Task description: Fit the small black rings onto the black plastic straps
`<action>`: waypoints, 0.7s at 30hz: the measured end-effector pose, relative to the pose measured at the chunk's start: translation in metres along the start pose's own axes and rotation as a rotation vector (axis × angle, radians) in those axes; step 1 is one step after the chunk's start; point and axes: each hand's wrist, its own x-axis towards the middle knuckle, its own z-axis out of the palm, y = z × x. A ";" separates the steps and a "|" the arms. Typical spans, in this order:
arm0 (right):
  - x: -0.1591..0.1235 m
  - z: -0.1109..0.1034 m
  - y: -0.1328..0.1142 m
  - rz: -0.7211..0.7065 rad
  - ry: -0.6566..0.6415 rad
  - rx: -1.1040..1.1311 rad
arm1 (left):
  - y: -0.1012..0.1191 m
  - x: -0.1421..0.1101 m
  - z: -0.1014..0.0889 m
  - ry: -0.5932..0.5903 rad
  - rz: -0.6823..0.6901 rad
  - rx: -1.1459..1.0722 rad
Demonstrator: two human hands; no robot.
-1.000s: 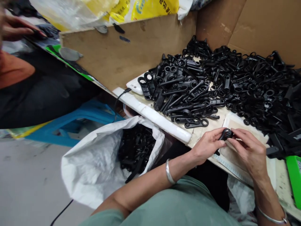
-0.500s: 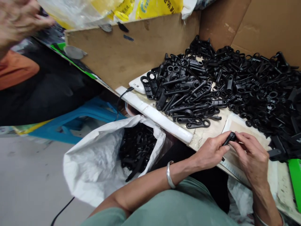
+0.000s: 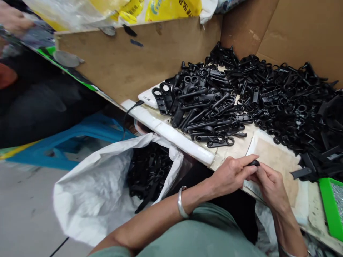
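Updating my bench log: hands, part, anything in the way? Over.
Left hand pinching black plastic part; right hand against it. Part mostly hidden. Black parts pile beyond hands, not obstructing.

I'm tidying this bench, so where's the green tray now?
In the head view, the green tray sits on the table at the right edge, just below the black parts and right of the right hand.

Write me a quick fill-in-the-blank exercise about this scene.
1. The left hand and right hand are at a small part coloured ____.
2. The open white sack is on the person's ____ side.
3. The bin at the picture's right edge is bright ____.
4. The brown wall behind the heap is made of ____.

Missing words: black; left; green; cardboard.
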 end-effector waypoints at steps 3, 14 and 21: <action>0.011 -0.002 -0.007 -0.051 -0.022 -0.130 | 0.003 -0.001 -0.010 0.042 0.095 0.258; 0.085 -0.097 0.005 -0.188 0.309 -1.339 | 0.012 0.033 -0.105 0.595 0.291 1.026; 0.076 -0.105 0.002 -0.090 0.216 -0.657 | 0.002 0.042 -0.115 0.600 0.214 1.165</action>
